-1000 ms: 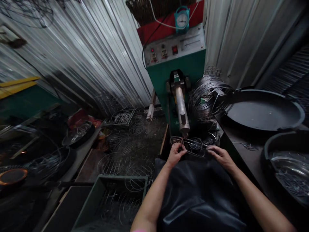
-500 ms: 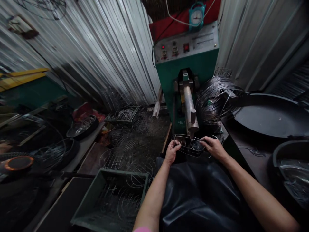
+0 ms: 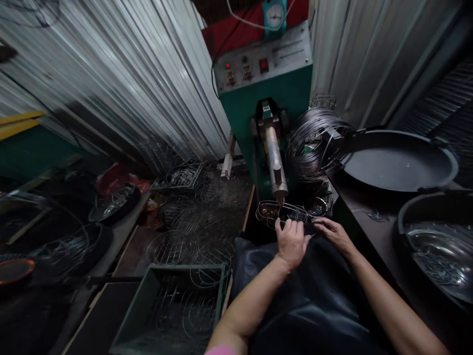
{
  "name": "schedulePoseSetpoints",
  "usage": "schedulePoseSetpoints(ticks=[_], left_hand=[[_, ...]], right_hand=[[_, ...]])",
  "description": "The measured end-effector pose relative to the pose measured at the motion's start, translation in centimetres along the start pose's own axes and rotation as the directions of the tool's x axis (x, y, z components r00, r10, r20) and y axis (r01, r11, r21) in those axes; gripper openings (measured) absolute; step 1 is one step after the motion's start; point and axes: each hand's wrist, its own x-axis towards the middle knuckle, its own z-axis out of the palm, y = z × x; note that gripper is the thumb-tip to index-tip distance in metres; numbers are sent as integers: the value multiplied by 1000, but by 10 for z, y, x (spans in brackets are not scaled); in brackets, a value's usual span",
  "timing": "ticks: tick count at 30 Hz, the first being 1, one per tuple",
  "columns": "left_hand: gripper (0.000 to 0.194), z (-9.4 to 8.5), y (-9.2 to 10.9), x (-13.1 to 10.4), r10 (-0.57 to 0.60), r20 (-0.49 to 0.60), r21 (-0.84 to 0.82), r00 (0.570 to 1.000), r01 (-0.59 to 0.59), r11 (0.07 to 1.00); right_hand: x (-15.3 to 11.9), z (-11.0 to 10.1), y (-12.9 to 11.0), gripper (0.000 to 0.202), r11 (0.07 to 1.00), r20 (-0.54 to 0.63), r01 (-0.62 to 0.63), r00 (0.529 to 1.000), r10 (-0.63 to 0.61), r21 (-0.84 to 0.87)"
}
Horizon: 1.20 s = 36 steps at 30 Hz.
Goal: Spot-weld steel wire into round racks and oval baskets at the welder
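Observation:
My left hand (image 3: 291, 242) is closed on the near side of a thin wire frame (image 3: 263, 217), below the metal arm (image 3: 274, 160) of the green machine (image 3: 236, 116). To its right, my right hand (image 3: 333, 234) pinches at the frame's right end; what lies between its fingertips is small and dark. The tip of the machine's arm is just above the frame. Whether the tip touches the wire cannot be made out. A black apron (image 3: 295, 305) covers the lap under both hands.
Right of the machine stands a big wire coil (image 3: 318, 143). Further right are a wide black pan (image 3: 395, 165) and a round tub (image 3: 404, 227) holding small wire pieces. A green crate (image 3: 186, 268) with wire grids sits at lower left.
My left hand has moved right along the frame, closer to my right hand, its back now turned up. The frame has turned under the arm's tip. The view has shifted slightly.

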Motion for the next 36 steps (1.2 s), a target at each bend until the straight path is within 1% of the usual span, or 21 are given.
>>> schedulePoseSetpoints(ticks=[2,4,7,10,13,17,21,24,27,29,32,34,36], left_hand=[[15,4,5,8,-48,9,56,999,48,997],[9,3,1,12,-73,-1,39,997,73,997],[7,-4,-14,11,-121,-57,-83,991,116,990],[5,-9,-27,9,-219,-119,-227,968,188,956],[7,-12,-39,14,-294,-161,-309,942,235,922],[9,-15,-52,26,-324,-192,-350,927,243,904],[7,-17,-63,32,-332,-169,-361,928,256,897],[7,-19,-69,33,-324,-148,-371,934,251,894],[10,-18,-73,31,-325,-123,-431,938,244,869],[14,-15,-75,28,-363,-104,-534,926,256,806],[20,-8,-76,21,-473,-76,-713,878,284,641],[22,-3,-77,17,-554,-69,-801,830,285,526],[23,0,-80,13,-617,-62,-856,784,277,438]], right_hand=[[-2,-2,-3,51,1000,18,-7,1000,7,19],[-3,-5,-9,49,1000,47,19,999,-20,16],[-4,-7,-22,42,990,107,144,984,-144,4],[2,0,-37,34,961,141,275,953,-269,-24],[16,12,-48,30,940,142,336,935,-324,-68],[34,24,-58,30,927,144,358,929,-342,-112],[42,31,-64,31,929,141,348,933,-331,-127],[40,34,-63,31,938,141,321,942,-303,-129],[27,30,-55,31,937,77,324,946,-316,-130],[12,24,-46,32,942,-18,300,952,-306,-147],[-6,13,-36,32,954,-126,242,956,-265,-176],[-9,9,-37,32,957,-136,226,958,-252,-181],[-4,8,-44,32,960,-106,218,965,-239,-178]])
